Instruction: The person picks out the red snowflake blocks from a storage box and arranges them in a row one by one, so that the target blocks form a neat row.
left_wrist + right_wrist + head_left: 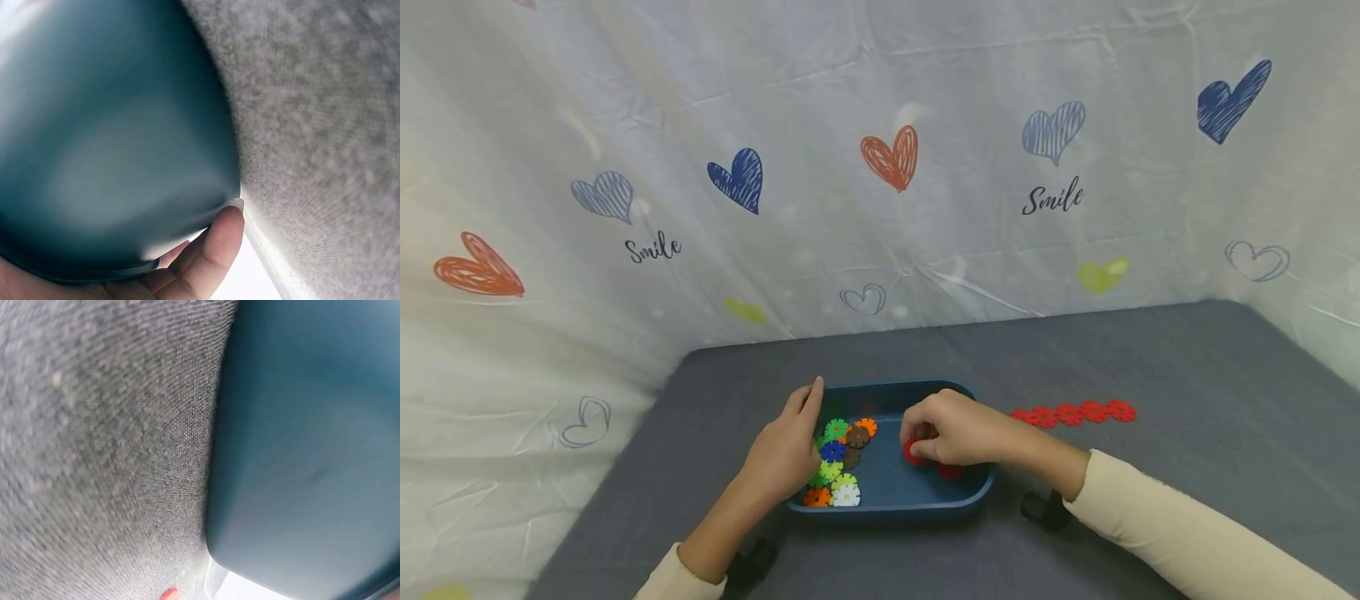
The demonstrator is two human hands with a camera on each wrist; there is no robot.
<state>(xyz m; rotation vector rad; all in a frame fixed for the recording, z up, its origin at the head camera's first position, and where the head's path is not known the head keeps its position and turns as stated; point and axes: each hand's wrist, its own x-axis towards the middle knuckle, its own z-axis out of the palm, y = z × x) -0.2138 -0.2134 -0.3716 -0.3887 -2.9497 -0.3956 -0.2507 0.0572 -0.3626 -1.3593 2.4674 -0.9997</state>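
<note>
A dark blue tray [895,508] stands on the grey cloth. My left hand [782,458] grips its left end; in the left wrist view the fingers [222,240] curl round the tray's wall [125,162]. Inside the tray's right half, my right hand [958,429] pinches a red notched plastic disc [913,452]. Another red disc [951,472] lies below that hand. Discs of several colours pile up at the tray's left end, among them a blue disc [832,451] and a white disc [846,496]. The right wrist view shows mostly the tray's outer wall [312,444].
To the right of the tray, a row of red discs [1070,414] lies on the grey cloth [1187,375]; my right forearm covers its near end. Behind the table hangs a white curtain [820,275] printed with hearts.
</note>
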